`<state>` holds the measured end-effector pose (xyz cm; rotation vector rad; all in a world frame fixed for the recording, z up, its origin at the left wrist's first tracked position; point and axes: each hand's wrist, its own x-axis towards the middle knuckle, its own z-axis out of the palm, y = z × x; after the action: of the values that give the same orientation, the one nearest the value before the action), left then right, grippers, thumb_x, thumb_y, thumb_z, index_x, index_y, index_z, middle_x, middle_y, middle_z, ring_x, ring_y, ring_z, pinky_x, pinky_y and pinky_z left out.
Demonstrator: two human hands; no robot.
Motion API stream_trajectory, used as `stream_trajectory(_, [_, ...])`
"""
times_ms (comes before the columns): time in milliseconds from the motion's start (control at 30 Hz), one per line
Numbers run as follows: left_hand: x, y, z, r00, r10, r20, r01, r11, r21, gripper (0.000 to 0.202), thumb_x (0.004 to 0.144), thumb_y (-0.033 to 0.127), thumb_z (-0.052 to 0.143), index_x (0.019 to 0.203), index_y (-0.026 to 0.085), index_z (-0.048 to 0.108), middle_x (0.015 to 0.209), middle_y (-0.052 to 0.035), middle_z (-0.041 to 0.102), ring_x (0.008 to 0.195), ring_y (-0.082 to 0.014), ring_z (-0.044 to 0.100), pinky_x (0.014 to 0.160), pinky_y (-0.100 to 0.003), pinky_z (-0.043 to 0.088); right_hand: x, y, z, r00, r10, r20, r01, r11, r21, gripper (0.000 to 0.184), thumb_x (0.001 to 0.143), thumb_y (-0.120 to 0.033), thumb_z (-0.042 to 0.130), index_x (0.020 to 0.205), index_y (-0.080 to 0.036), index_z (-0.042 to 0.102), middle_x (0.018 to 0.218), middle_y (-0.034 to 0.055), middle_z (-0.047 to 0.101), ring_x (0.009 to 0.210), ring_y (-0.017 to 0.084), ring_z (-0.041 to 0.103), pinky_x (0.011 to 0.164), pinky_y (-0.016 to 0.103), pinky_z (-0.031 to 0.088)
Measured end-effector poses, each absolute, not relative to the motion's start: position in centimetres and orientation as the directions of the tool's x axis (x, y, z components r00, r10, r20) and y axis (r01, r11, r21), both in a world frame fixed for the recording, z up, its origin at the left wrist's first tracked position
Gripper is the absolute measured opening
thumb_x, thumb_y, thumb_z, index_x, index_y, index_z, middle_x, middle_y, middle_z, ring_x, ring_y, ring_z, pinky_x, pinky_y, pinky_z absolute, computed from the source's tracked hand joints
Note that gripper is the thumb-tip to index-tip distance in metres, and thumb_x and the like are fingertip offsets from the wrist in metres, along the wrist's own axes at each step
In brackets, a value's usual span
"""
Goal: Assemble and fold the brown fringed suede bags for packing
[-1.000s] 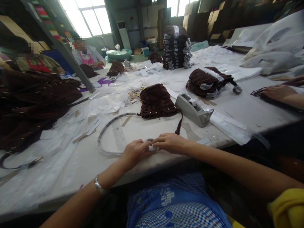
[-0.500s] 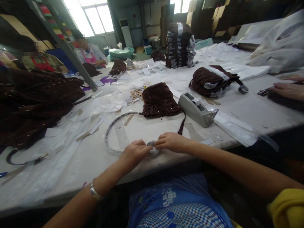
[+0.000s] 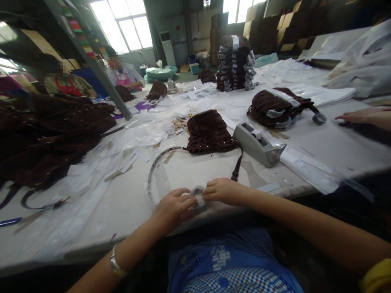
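Both my hands meet at the near edge of the white table (image 3: 320,142). My left hand (image 3: 172,207) and my right hand (image 3: 222,190) pinch the wrapped end of a bag strap (image 3: 198,197), covered in clear plastic. The strap (image 3: 154,173) curves away in a loop and leads to a dark brown fringed bag (image 3: 209,132) lying flat beyond my hands. A grey tape dispenser (image 3: 258,144) stands just right of the bag.
A heap of brown bags (image 3: 45,138) fills the left side. A wrapped bag (image 3: 275,108) and a tall stack of wrapped bags (image 3: 235,63) lie further back. Paper scraps litter the middle. Another person's hand (image 3: 360,117) rests at the right; two people sit far left.
My hands have stayed together on the strap end, and my left fingers have closed further over it. The camera has shifted slightly, so everything sits a little lower and to the right.
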<state>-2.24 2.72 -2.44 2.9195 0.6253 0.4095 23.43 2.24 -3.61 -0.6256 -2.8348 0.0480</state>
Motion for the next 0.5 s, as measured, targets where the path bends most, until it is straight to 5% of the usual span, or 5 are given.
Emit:
stream_trajectory(133, [-1.9,2.2,-3.3,0.8,0.521,0.298,0.468,-0.852,0.235,0.006,0.088,0.019,0.062,0.092,0.022,0.067,0.082,-0.0023,0.07,0.081,-0.0188,0.064,0.075,-0.03,0.052,23.0,2.1,-3.1,-0.836,0.501,0.222,0.484,0.865,-0.129,0.018,0.094,-0.015,0.06,0.108,-0.021,0.069,0.112,0.0024,0.07,0.092,0.018,0.06,0.08,0.029,0.046])
stream_trajectory(300, [-0.4,0.9,-3.7,0.642,0.722,0.257,0.64,-0.69,0.339,0.009,0.079,0.023,0.073,0.082,0.02,0.064,0.078,-0.0022,0.067,0.076,-0.0196,0.063,0.07,-0.03,0.051,21.5,0.8,-2.7,-0.773,0.604,0.195,0.591,0.797,-0.126,0.017,0.09,-0.019,0.065,0.106,-0.02,0.069,0.1,0.003,0.071,0.084,0.018,0.058,0.071,0.029,0.044])
stream_trajectory(400, [-0.6,1.2,-3.4,0.711,0.657,0.251,0.557,-0.744,0.37,0.009,0.081,0.023,0.071,0.086,0.02,0.065,0.081,-0.0022,0.068,0.078,-0.0187,0.064,0.072,-0.03,0.053,21.4,0.9,-2.9,-0.81,0.563,0.165,0.545,0.826,-0.141,0.017,0.091,-0.015,0.062,0.105,-0.019,0.07,0.095,0.0022,0.071,0.082,0.017,0.058,0.068,0.027,0.045])
stream_trajectory(500, [-1.9,2.7,-2.8,0.849,0.47,0.242,0.398,-0.87,0.292,0.027,0.084,0.021,0.068,0.111,0.021,0.062,0.11,-0.0051,0.069,0.107,-0.0224,0.06,0.089,-0.034,0.053,21.9,1.6,-3.2,-0.866,0.47,0.173,0.454,0.882,-0.125,0.018,0.093,-0.012,0.058,0.105,-0.019,0.07,0.1,0.0024,0.071,0.086,0.016,0.06,0.072,0.026,0.046])
